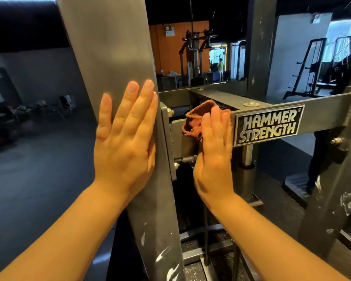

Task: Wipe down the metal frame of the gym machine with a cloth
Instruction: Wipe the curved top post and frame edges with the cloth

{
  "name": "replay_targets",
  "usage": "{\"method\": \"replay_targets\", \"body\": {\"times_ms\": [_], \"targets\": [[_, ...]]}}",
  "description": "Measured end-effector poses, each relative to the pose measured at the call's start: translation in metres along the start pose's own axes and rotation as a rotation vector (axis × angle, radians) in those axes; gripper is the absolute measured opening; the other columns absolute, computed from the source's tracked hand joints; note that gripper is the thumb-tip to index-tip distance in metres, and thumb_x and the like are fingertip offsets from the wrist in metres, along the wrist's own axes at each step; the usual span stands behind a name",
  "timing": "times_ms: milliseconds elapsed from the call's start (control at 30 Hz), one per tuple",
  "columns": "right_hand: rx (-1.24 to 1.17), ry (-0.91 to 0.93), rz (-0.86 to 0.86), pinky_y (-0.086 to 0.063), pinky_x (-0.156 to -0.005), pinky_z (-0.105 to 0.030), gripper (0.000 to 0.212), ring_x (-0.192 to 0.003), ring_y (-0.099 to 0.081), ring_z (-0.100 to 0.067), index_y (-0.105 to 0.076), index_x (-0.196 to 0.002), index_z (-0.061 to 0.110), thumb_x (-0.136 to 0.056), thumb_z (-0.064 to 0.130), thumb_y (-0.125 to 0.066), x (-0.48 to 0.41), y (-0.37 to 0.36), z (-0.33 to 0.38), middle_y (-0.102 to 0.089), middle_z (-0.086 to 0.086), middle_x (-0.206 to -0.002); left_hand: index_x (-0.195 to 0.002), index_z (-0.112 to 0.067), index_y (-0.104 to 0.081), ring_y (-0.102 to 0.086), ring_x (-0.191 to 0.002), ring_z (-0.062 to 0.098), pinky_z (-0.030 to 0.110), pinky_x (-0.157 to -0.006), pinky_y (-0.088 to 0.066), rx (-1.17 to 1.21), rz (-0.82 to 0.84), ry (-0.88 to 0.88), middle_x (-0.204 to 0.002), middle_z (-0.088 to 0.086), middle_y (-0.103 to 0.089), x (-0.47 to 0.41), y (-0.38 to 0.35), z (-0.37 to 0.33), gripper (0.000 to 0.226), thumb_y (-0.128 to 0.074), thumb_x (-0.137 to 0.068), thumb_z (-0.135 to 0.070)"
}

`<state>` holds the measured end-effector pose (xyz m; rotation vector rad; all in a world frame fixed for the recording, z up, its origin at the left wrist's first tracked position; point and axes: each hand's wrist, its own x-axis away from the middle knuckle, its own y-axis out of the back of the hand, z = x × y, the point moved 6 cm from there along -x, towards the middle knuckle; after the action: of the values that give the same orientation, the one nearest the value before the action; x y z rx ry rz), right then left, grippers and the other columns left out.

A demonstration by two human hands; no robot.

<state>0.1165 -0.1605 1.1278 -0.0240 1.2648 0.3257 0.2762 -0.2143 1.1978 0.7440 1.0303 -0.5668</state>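
left hand [124,136]: flat on upright [109,47] | right hand [215,151]: flat, pressing rag [193,122] to crossbar [322,110] | risk: seemingly unpinched rag snagging bolt [185,159]

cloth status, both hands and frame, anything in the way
Left hand flat on upright post. Right hand presses cloth against crossbar, beside nameplate. Bolt sticks out below the cloth.

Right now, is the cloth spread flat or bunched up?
Bunched up: the cloth lies crumpled in folds, pressed by the flat right hand against the crossbar.
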Motion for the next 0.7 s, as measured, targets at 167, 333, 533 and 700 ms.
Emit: {"method": "replay_targets", "body": {"times_ms": [167,333,533,700], "targets": [[0.145,0.381,0.318,-0.013,-0.129,-0.044,0.067,-0.157,-0.015,-0.028,-0.033,-0.155,0.002,-0.093,-0.008,-0.058,0.037,0.003,-0.014,-0.027,-0.014,-0.164,-0.154,0.003,-0.041,-0.032,-0.152,0.039,0.056,-0.127,-0.008,0.030,0.018,-0.035,-0.162,0.019,-0.038,-0.002,0.005,0.001,0.049,-0.039,-0.105,0.001],[-0.052,0.021,0.200,-0.003,-0.129,-0.030,0.076,-0.159,-0.004,-0.019,-0.027,-0.159,0.005,-0.092,-0.018,-0.055,-0.004,0.028,-0.018,-0.017,-0.006,-0.170,-0.154,-0.005,-0.046,-0.036,-0.152,0.035,0.059,-0.125,-0.010,-0.218,-0.019,-0.205,-0.162,0.012,-0.041,-0.045,0.027,0.038,0.046,-0.045,-0.108,-0.005],[-0.308,0.179,0.153,-0.008,-0.129,-0.048,0.083,-0.159,-0.005,-0.028,-0.028,-0.157,0.002,-0.085,-0.026,-0.059,-0.036,-0.007,0.083,-0.017,-0.014,-0.168,-0.155,-0.008,-0.045,-0.036,-0.151,0.038,0.061,-0.122,-0.024,-0.209,0.030,-0.338,-0.161,0.016,-0.041,-0.094,0.032,0.064,0.044,-0.038,-0.114,-0.020],[-0.055,0.506,0.310,-0.012,-0.128,-0.046,0.055,-0.157,-0.014,-0.027,-0.035,-0.152,0.009,-0.101,-0.001,-0.053,0.066,-0.057,0.080,-0.025,-0.005,-0.164,-0.157,-0.010,-0.042,-0.034,-0.152,0.036,0.055,-0.123,-0.019,-0.224,-0.004,-0.305,-0.163,0.014,-0.039,-0.084,0.032,0.060,0.045,-0.033,-0.115,-0.021]]}}
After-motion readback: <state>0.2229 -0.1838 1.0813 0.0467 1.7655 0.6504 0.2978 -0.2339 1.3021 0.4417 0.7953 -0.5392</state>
